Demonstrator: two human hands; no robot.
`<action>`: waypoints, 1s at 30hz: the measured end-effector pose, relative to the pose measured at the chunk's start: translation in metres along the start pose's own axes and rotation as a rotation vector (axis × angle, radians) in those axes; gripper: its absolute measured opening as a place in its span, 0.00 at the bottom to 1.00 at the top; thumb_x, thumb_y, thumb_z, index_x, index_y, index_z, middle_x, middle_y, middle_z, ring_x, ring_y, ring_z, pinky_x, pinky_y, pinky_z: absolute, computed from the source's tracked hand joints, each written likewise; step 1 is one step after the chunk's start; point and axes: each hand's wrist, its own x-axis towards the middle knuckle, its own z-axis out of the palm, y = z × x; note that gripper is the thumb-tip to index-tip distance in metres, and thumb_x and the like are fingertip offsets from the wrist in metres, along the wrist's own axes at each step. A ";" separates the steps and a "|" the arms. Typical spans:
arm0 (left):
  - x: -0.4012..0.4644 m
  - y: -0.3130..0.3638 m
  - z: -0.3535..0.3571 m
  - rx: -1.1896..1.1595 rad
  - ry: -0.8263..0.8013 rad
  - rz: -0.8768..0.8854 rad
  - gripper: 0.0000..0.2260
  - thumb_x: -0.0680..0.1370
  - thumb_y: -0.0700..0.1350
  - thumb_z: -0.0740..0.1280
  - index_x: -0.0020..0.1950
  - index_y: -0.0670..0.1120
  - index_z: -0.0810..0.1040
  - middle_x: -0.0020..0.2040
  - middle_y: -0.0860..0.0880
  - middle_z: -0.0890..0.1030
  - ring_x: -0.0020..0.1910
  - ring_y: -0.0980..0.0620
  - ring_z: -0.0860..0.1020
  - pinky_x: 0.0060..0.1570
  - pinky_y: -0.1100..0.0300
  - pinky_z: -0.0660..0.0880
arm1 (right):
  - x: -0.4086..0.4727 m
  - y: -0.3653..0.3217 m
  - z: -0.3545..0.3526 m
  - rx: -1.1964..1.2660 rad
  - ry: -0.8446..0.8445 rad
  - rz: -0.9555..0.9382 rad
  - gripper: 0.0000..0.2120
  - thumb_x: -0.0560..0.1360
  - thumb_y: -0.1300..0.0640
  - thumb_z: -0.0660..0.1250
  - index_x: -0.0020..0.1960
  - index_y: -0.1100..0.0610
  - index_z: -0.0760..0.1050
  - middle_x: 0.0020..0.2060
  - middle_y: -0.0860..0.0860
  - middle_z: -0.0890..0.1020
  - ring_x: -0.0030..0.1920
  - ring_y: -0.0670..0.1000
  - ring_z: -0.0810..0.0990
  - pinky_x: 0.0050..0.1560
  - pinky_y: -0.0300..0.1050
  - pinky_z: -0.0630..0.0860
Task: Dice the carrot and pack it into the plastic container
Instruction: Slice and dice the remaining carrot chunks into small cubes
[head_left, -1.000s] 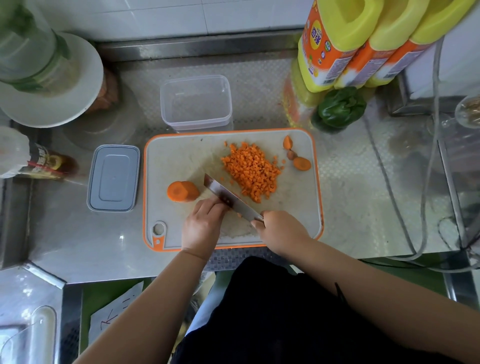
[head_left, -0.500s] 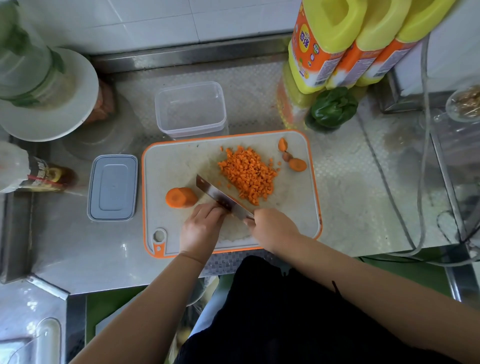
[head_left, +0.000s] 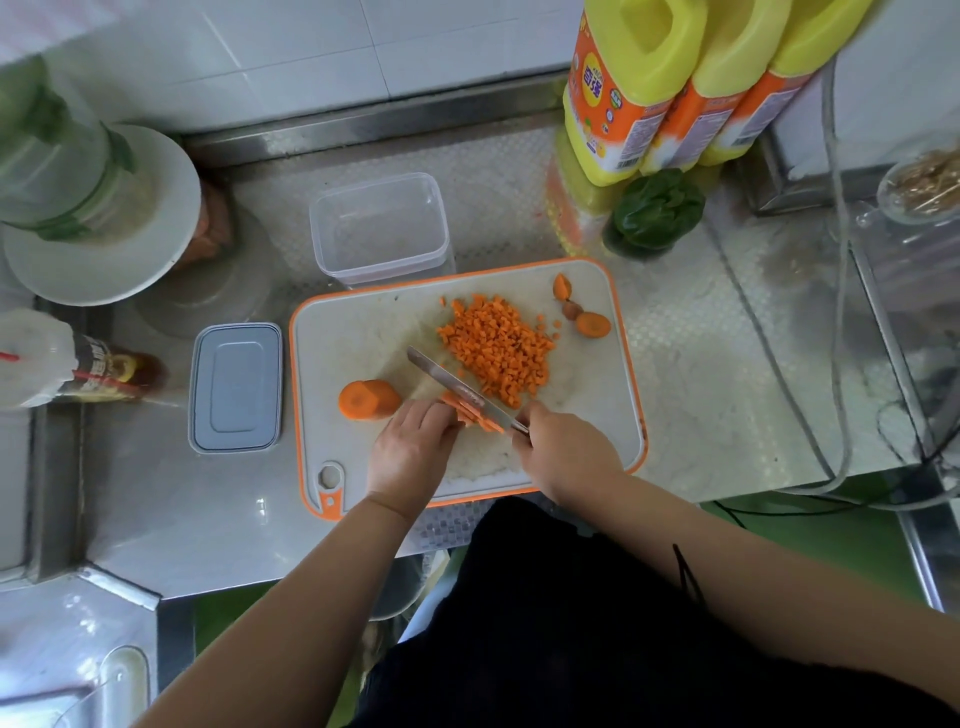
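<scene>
Bare board (head_left: 358, 338) lies between knife (head_left: 457, 387) and plastic container (head_left: 382, 228); bottles (head_left: 670, 88) seemingly crowd the right.

Three yellow-capped bottles (head_left: 691, 88) with orange labels stand at 1 o'clock against the wall. Green pepper (head_left: 657, 210) just in front of them. White plate (head_left: 111, 218) at 10 o'clock, clear bottle (head_left: 49, 156) over it. Dark sauce bottle (head_left: 78, 371) at 9 o'clock. Grey cable (head_left: 839, 312) at 3 o'clock.

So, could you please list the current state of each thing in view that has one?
plastic container: open, empty
lid: off, flat on counter
carrot chunk: uncut
carrot strips: held, being cut
diced carrot: piled on cutting board
knife: gripped
left hand: holding strips
right hand: gripping knife
</scene>
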 end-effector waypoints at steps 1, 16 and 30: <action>0.000 0.001 -0.003 0.021 0.016 0.034 0.03 0.78 0.42 0.68 0.47 0.43 0.78 0.45 0.46 0.80 0.42 0.44 0.78 0.36 0.52 0.77 | 0.001 0.000 0.000 0.021 -0.002 0.004 0.17 0.81 0.49 0.56 0.63 0.58 0.68 0.46 0.56 0.81 0.46 0.59 0.80 0.42 0.51 0.75; 0.007 0.004 -0.017 0.046 0.005 0.187 0.09 0.74 0.37 0.72 0.52 0.45 0.78 0.49 0.47 0.79 0.46 0.43 0.76 0.46 0.50 0.75 | 0.000 0.001 -0.015 0.043 0.124 -0.007 0.13 0.80 0.47 0.57 0.53 0.57 0.70 0.39 0.53 0.77 0.43 0.59 0.78 0.37 0.47 0.70; 0.056 0.039 -0.056 0.157 -0.577 0.036 0.25 0.79 0.55 0.45 0.53 0.46 0.79 0.51 0.47 0.78 0.52 0.42 0.75 0.52 0.48 0.69 | -0.031 0.018 0.015 -0.289 0.342 -0.150 0.13 0.69 0.53 0.71 0.44 0.60 0.70 0.26 0.50 0.75 0.23 0.55 0.75 0.23 0.39 0.59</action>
